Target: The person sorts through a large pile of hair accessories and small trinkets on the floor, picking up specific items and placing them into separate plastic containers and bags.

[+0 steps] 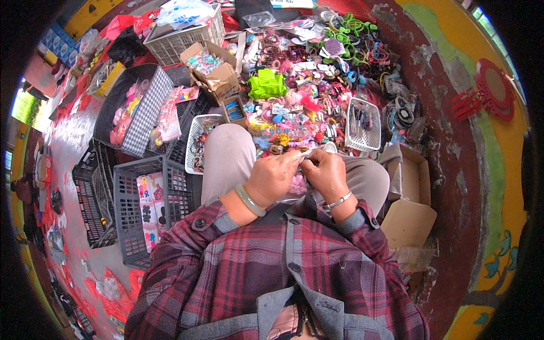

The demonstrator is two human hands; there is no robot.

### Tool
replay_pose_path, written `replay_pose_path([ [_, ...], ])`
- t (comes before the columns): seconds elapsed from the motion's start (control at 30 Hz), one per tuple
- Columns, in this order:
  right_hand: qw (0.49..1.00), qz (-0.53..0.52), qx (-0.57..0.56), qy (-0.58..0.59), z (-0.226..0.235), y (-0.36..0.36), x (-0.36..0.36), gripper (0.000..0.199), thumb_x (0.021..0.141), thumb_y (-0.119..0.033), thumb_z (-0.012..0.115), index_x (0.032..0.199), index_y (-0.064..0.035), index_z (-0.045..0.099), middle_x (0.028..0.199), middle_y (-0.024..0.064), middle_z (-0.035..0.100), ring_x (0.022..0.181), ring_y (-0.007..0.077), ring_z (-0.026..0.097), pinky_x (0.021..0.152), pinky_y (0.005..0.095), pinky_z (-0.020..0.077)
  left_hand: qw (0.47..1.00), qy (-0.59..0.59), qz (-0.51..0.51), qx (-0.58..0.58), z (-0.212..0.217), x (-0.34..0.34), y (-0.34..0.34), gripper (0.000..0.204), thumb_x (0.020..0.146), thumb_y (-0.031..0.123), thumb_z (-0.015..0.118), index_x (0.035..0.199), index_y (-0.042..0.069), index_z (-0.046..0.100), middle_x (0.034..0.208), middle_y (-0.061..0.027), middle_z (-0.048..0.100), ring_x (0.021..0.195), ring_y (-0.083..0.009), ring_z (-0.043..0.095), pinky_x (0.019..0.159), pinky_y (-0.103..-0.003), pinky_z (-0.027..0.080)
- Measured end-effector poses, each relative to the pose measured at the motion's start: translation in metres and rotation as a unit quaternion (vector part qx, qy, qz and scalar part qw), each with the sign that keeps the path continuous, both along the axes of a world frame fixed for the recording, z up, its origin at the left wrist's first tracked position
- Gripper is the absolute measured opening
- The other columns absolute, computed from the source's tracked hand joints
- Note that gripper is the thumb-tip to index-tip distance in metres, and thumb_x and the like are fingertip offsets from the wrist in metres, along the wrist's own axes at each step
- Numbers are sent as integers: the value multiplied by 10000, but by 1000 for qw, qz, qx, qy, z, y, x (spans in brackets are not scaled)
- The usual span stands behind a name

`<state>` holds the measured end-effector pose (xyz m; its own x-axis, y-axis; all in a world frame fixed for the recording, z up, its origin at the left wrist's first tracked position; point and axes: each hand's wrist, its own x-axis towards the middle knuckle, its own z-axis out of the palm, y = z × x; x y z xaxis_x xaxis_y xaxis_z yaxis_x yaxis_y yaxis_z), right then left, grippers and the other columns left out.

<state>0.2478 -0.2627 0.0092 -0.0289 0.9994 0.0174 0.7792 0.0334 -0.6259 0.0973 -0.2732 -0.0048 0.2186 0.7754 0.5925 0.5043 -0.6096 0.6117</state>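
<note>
Both my hands meet above my lap, between my knees. My left hand [274, 177] is closed, its thumb and fingertips pinching a small whitish piece, perhaps thin plastic or cloth, whose kind I cannot make out. Close beside it, my right hand [327, 177] is closed too, fingertips bent against the same spot. A pink fluffy thing [297, 185] shows just below and between the hands; whether it is joined to the pinched piece cannot be seen. Beyond my fingers spreads a heap of small hair accessories and trinkets [306, 105], with a bright green bunch [267, 84] in it.
White baskets [362, 143] [192, 164] stand at either side of my knees. Left are a grey plastic crate [127, 195] and a checked box [148, 113]. Open cardboard boxes [416, 173] lie at right; another carton [224, 85] sits ahead. Red tasselled decorations [481, 93] are far right.
</note>
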Motion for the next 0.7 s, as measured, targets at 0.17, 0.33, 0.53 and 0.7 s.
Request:
replay_pose_path([
  [0.17, 1000, -19, 21, 13, -8, 4, 7, 282, 691, -283, 523, 663, -26, 634, 640, 201, 582, 651, 381, 583, 601, 445, 463, 997, -57, 55, -23, 0, 1, 3, 159, 839, 137, 578, 847, -15, 623, 704, -161, 624, 608, -235, 628, 536, -306, 475],
  [0.33, 969, -59, -35, 237, -27, 9, 16, 199, 689, -160, 538, 632, 21, 598, 528, 137, 560, 503, 196, 563, 508, 317, 434, 964, -150, 77, -207, -10, -11, 12, 210, 863, 161, 552, 799, -29, 612, 542, -121, 538, 507, -134, 558, 478, -286, 419],
  [0.53, 939, -72, -17, 335, -25, 6, 21, 123, 727, -55, 534, 658, 36, 580, 592, 39, 566, 536, 82, 492, 490, 230, 382, 795, -430, -6, -429, -20, -12, 16, 179, 862, 140, 550, 925, -20, 601, 768, -57, 629, 617, -69, 549, 533, -205, 448],
  [0.7, 970, 78, 172, 152, -9, 2, 19, 86, 680, -79, 531, 642, -2, 540, 641, 134, 526, 581, 277, 551, 520, 352, 432, 891, -210, -68, -397, -35, -17, 21, 208, 848, 98, 546, 1011, -31, 561, 852, -44, 627, 722, -111, 602, 610, -237, 497],
])
